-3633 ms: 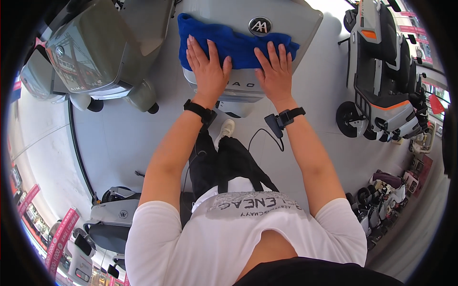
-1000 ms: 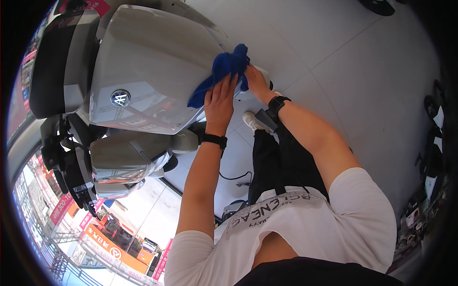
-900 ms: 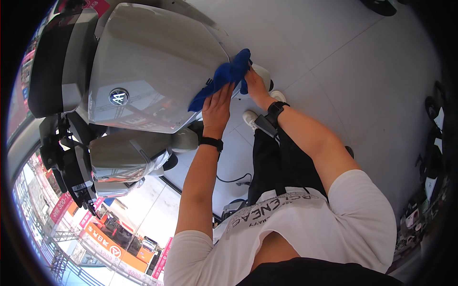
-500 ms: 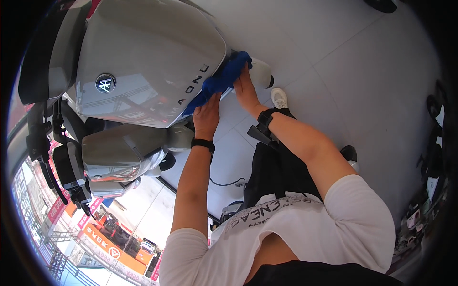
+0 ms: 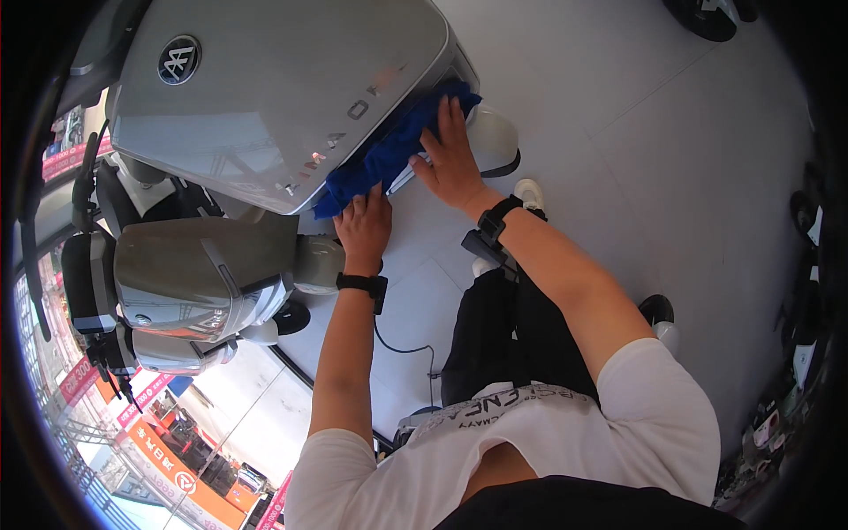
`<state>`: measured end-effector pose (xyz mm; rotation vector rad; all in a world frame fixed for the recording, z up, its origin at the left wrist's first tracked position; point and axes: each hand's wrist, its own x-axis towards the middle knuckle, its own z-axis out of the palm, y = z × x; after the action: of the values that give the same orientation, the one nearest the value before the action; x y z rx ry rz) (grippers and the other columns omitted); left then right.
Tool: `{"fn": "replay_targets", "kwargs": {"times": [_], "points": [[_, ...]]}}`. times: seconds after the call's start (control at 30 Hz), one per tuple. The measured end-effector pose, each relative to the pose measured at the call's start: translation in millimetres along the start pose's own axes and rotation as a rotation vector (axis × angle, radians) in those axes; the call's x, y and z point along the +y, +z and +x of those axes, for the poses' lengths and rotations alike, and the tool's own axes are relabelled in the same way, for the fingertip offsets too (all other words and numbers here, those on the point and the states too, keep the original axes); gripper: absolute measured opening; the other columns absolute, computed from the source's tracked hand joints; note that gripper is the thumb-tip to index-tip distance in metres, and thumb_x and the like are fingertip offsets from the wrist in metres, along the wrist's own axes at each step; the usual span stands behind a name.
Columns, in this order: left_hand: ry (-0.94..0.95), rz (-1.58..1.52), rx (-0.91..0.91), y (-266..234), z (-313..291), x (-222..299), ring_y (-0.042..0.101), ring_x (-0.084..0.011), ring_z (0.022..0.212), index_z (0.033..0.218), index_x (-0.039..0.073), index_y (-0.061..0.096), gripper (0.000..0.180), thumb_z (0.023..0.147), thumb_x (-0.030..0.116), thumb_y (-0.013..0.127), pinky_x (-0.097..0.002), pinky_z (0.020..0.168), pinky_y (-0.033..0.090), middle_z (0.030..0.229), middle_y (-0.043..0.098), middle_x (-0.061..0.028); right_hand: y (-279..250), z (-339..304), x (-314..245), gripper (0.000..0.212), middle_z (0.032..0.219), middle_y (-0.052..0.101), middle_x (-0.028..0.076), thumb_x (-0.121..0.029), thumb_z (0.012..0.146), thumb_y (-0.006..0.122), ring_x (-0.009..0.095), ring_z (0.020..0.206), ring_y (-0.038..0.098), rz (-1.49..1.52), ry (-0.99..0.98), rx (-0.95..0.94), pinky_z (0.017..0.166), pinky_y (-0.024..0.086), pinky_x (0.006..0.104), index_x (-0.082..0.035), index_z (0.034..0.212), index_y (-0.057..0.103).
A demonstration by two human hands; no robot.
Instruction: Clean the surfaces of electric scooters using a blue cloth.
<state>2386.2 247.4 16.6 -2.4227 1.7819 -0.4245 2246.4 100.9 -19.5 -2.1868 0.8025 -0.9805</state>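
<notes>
A crumpled blue cloth (image 5: 375, 166) lies along the lower front edge of a glossy grey-beige scooter's front panel (image 5: 238, 97). My right hand (image 5: 452, 163) rests on the cloth's far end, its fingers spread and stretched over the fabric. At the near end, my left hand (image 5: 364, 231) touches the cloth with extended fingertips, palm toward the panel. The panel carries a round badge and a row of raised silver letters. Each of my wrists wears a black band with a small device.
A second scooter (image 5: 208, 269) stands close by at the left, with others behind it. Its front wheel (image 5: 293, 315) is near my left forearm. A thin black cable (image 5: 402, 350) hangs beside my leg. Vehicles line the right rim, and a wheel (image 5: 702, 16) shows at the top right.
The cloth has been spread wider and flatter along the panel edge. My right hand's fingers have opened out over it, and my left hand has shifted slightly left. The view has moved too.
</notes>
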Motion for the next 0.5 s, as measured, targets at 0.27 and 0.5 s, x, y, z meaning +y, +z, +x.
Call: {"fn": "replay_targets", "kwargs": {"times": [0.27,0.5], "points": [[0.007,0.022,0.445,13.0,42.9,27.1,0.060,-0.0107,0.084,0.115,0.034,0.066,0.034,0.081,0.030,0.065,-0.0323,0.071,0.038,0.096,0.063,0.0083,-13.3,48.9,33.6,0.052,0.152,0.012,0.036,-0.037,0.092,0.049,0.059,0.139,0.009,-0.004,-0.253,0.248,0.112,0.015,0.0619,0.002,0.126,0.052],[0.172,-0.075,0.471,86.0,0.1,24.7,0.058,-0.0095,0.085,0.121,0.031,0.063,0.043,0.078,0.028,0.070,-0.0313,0.073,0.037,0.109,0.063,0.0061,3.7,-15.4,96.8,0.046,0.151,0.031,0.023,-0.031,0.083,0.064,0.046,0.142,0.019,-0.373,-0.502,0.027,0.113,0.022,0.0559,-0.006,0.122,0.060]]}}
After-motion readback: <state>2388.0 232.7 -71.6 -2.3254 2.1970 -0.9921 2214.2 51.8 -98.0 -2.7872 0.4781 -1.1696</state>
